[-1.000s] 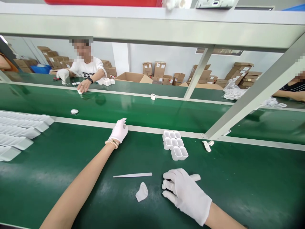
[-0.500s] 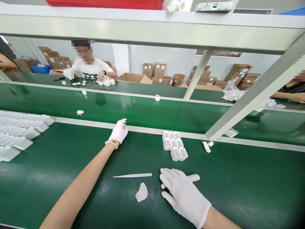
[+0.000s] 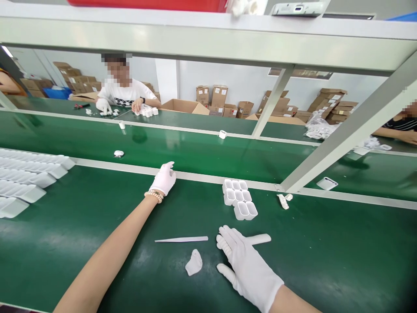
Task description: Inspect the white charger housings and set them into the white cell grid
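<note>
My left hand (image 3: 164, 179), in a white glove, rests at the rail beside the green belt. Its fingers are partly stretched toward the belt and hold nothing visible. My right hand (image 3: 246, 265), also gloved, lies palm down with fingers extended and thumb apart. A white rod (image 3: 260, 239) sticks out from beneath it; the rest is covered. To its left lie a tapered pale stick-like tool (image 3: 182, 239) and a small crumpled white piece (image 3: 194, 263). Beyond my right hand stands a cluster of several open white cups (image 3: 237, 196).
Rows of white boxes (image 3: 29, 182) stand at left. The belt (image 3: 182, 148) carries a small white case (image 3: 119, 154), a white cup (image 3: 222, 134) and a white housing (image 3: 327, 183). White scraps (image 3: 284, 201) lie by a slanted post (image 3: 339, 130). A co-worker (image 3: 125, 91) handles parts opposite.
The pieces on the belt have moved right. My right hand has shifted slightly left and away from me, and now covers the rod's left end. My left hand has stayed put.
</note>
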### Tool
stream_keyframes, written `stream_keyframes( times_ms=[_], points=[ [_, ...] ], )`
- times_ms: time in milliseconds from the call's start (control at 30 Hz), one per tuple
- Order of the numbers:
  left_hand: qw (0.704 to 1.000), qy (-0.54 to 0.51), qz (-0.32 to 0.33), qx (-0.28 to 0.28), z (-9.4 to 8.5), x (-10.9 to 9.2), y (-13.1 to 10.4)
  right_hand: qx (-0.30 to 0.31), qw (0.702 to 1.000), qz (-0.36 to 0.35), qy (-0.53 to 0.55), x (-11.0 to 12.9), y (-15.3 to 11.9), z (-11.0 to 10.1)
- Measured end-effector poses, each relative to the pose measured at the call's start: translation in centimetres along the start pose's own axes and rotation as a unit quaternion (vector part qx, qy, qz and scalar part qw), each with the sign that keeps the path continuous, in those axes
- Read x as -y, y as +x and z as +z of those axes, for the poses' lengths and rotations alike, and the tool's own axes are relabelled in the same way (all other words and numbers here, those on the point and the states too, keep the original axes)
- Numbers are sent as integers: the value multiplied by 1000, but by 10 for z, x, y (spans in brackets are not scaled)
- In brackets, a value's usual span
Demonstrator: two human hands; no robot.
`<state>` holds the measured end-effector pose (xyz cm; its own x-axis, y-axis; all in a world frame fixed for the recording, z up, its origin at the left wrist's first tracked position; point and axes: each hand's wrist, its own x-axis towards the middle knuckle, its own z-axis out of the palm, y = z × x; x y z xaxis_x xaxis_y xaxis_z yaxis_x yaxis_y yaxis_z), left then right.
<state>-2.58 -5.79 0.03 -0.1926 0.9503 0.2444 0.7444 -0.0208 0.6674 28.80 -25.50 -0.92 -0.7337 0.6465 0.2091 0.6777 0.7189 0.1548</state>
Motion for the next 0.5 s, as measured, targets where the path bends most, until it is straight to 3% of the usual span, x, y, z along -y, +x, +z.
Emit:
stream_keyframes(
  times_ms=[167,367,500],
  points=[
    [1000,3,2,5,-2,-2,0,35,999,-21,1,-6,2,-3],
    [999,25,-16,21,-4,-7,-2,95,993,-58,32,1,-17,2],
    [999,31,-17,19,-4,-9,-2,62,997,-35,9,4,-16,2]
  ],
)
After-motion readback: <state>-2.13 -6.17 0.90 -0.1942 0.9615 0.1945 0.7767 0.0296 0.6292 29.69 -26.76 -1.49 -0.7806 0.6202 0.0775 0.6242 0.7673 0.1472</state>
